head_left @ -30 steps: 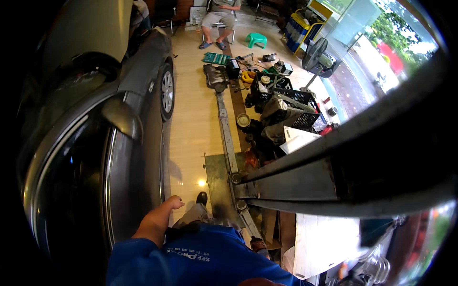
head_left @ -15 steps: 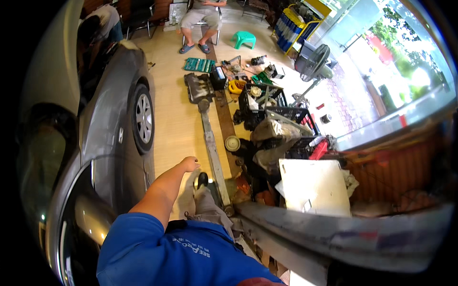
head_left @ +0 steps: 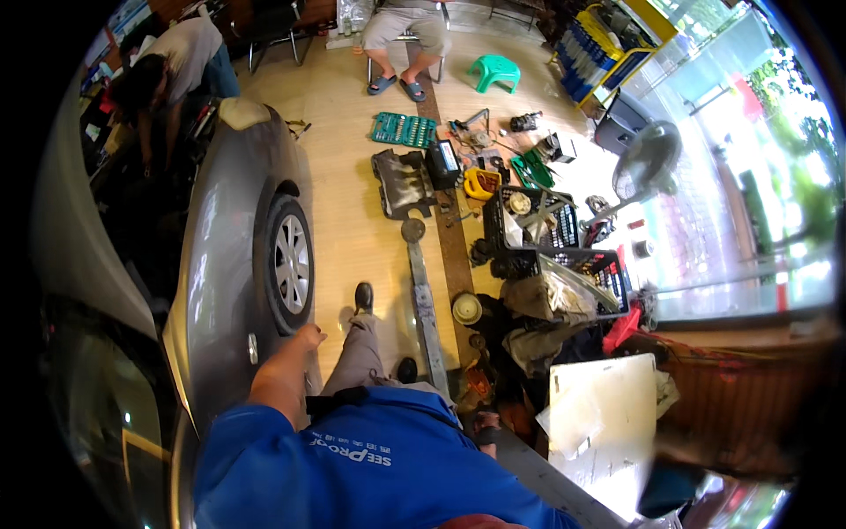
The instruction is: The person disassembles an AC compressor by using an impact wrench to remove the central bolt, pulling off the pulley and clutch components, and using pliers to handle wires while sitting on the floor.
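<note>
My left hand (head_left: pixel 307 338) hangs beside the front wheel (head_left: pixel 292 264) of a grey car (head_left: pixel 227 238). Its fingers are curled in, and nothing shows in them. Between hand and tire I cannot make out any contact. To the right of my blue shirt, low in the view, a bit of skin with a dark band (head_left: pixel 487 428) shows over a grey beam; it looks like my right hand, its fingers too small to make out. My shoes stand on the pale floor left of a long grey metal arm (head_left: pixel 426 317).
Ahead lie a green tool case (head_left: pixel 404 130), a dark metal cover (head_left: pixel 398 182), a battery (head_left: pixel 443 165) and a yellow jug (head_left: pixel 482 183). Black crates (head_left: pixel 602 262) and a fan (head_left: pixel 648 161) stand right. One person (head_left: pixel 189 62) bends into the engine bay; another (head_left: pixel 407 31) sits.
I have moved forward, and the front wheel is now beside my left hand. The bending person shows more fully. A white panel at the right is lower in view.
</note>
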Action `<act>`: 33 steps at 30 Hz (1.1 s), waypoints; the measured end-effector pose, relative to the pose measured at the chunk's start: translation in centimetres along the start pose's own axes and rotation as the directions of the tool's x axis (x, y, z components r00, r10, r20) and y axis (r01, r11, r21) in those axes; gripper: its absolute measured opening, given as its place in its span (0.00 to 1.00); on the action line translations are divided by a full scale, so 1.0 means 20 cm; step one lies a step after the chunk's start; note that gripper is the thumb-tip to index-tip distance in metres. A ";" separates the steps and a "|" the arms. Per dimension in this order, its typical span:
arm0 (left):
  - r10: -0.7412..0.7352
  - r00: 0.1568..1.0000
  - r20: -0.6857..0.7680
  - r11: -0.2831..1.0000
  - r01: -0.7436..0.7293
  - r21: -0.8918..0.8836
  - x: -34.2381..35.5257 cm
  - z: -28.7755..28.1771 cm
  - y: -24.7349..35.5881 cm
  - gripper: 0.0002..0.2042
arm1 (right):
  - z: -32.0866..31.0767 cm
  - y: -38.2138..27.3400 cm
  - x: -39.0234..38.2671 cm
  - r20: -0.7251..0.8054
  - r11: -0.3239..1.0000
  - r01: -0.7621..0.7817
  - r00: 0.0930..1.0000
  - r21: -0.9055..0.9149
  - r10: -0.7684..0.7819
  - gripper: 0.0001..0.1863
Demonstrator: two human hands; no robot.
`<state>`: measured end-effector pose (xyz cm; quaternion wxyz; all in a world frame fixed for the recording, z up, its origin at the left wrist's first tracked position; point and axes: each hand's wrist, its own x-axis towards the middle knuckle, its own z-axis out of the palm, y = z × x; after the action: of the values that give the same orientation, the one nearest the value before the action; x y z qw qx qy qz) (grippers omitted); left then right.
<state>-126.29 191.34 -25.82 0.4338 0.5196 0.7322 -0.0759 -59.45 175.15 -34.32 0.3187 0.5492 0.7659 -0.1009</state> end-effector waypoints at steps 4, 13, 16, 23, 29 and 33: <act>-0.052 0.997 -0.052 0.984 0.043 -0.172 0.28 -0.25 -0.01 0.24 | -0.44 -0.01 0.44 0.117 0.984 -0.138 0.985 0.115 0.124 0.09; -0.006 0.996 -0.094 0.934 -0.028 -0.356 1.03 -1.20 0.03 0.25 | -1.52 -0.20 0.95 0.619 0.171 -0.632 0.775 0.756 0.127 0.09; 0.040 0.986 -0.164 0.870 -0.115 -0.479 1.36 -1.61 0.10 0.25 | -1.81 -0.27 1.37 0.576 0.302 -0.591 0.804 0.748 0.146 0.11; 0.036 0.969 -0.243 0.850 -0.158 -0.503 1.95 -2.38 0.14 0.20 | -2.25 -0.44 2.17 0.549 0.382 -0.561 0.822 0.734 0.152 0.13; 0.050 0.995 0.083 0.992 -0.040 -0.119 2.07 -2.72 -0.11 0.13 | -2.63 -0.51 2.65 0.438 0.486 -0.430 0.893 0.761 0.104 0.19; -0.049 0.937 0.346 0.756 0.261 -0.600 2.31 -2.82 -0.43 0.11 | -3.14 -0.48 3.06 0.364 0.583 -0.390 0.916 0.713 0.167 0.23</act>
<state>-168.60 251.33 -27.14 0.6850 0.2598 0.6779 0.0604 -103.64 250.75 -24.02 0.1608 0.7277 0.5026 -0.4381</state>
